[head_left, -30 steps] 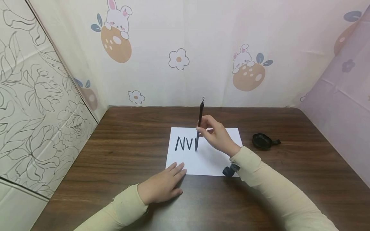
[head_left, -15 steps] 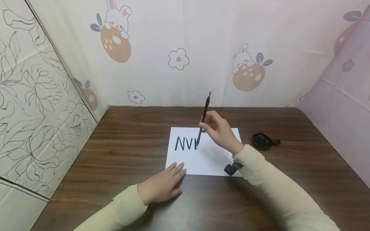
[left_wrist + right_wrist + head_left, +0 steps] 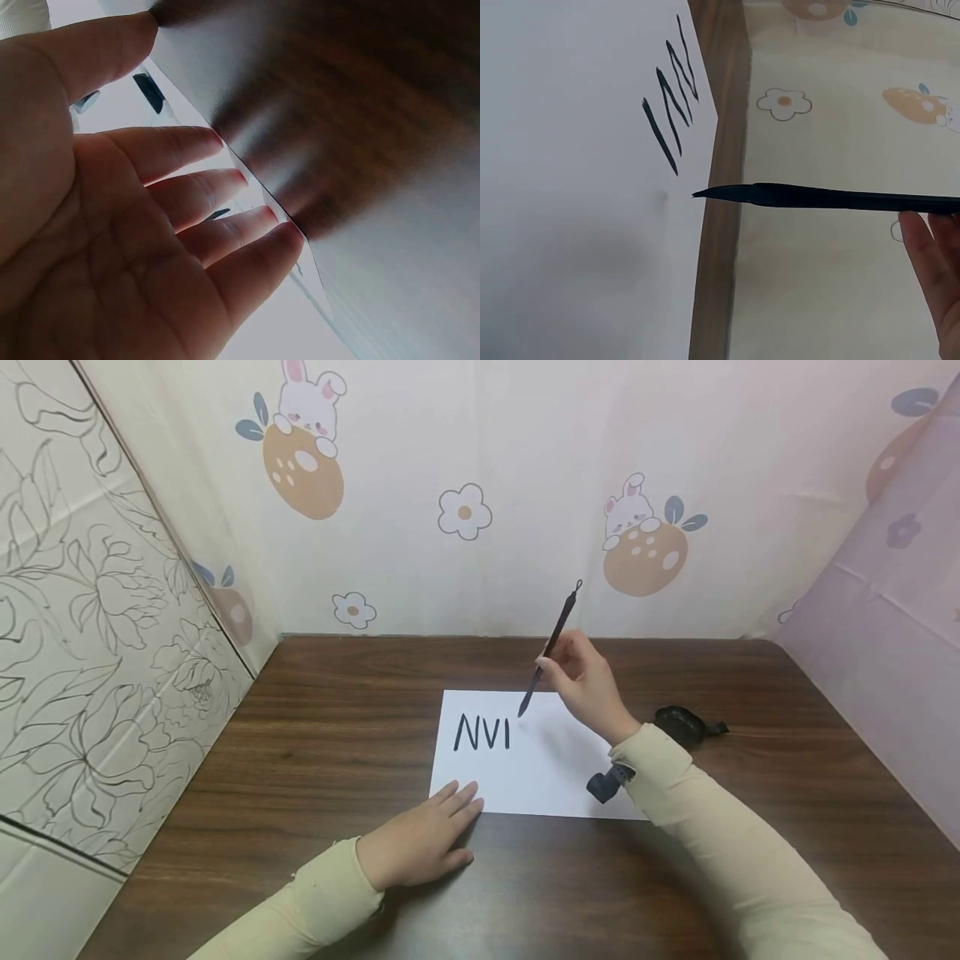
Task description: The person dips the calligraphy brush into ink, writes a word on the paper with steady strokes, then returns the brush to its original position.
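My right hand (image 3: pixel 588 685) pinches a dark ink brush (image 3: pixel 558 631) partway along its handle. The brush leans, its looped end up and to the right. In the right wrist view the pointed bristle tip (image 3: pixel 720 193) appears apart from the white paper (image 3: pixel 570 247). Black letters reading "NVI" (image 3: pixel 482 733) stand on the upper left of the paper. My left hand (image 3: pixel 422 842) lies flat with fairly straight fingers, its fingertips on the paper's lower left edge. In the left wrist view the palm and spread fingers (image 3: pixel 172 150) show, holding nothing.
A small black ink dish (image 3: pixel 678 724) with a short handle stands right of the paper, partly behind the right sleeve. The wooden table (image 3: pixel 315 727) meets a patterned curtain (image 3: pixel 390 552) at the back. A black wrist camera (image 3: pixel 603 785) hangs below the right wrist.
My right hand has moved up and right, lifting the brush from the third letter, a vertical stroke that now shows in full. The brush leans more to the right. My left hand has stayed put.
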A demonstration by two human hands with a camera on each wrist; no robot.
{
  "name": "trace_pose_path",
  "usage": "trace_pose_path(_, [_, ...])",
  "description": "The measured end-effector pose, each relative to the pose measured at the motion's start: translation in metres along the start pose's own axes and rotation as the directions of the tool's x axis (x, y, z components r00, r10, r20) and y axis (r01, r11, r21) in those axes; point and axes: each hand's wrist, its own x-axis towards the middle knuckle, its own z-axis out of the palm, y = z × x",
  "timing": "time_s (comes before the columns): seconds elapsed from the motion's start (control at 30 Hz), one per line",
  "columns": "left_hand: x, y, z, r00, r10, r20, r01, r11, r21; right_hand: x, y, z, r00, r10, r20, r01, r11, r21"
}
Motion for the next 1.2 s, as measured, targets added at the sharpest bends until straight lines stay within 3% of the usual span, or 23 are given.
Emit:
trace_pose_path(0.37, [0.0014, -0.0009, -0.0005, 1.0, -0.007, 0.008, 0.007, 1.0, -0.006, -0.0004, 0.008, 0.0065, 0.998, 0.055, -0.012, -0.054, 0.996, 0.068])
trace_pose_path(0.8, [0.0022, -0.0018, 0.0005, 1.0, -0.007, 0.007, 0.007, 1.0, 0.0, -0.0049, 0.0087, 0.0089, 0.997, 0.071, 0.017, -0.071, 0.997, -0.007])
trace_pose_path(1.2, [0.0012, -0.0006, -0.0028, 1.0, -0.012, 0.011, 0.012, 1.0, -0.018, -0.009, 0.0015, 0.009, 0.993, 0.081, 0.084, -0.085, 0.996, 0.043])
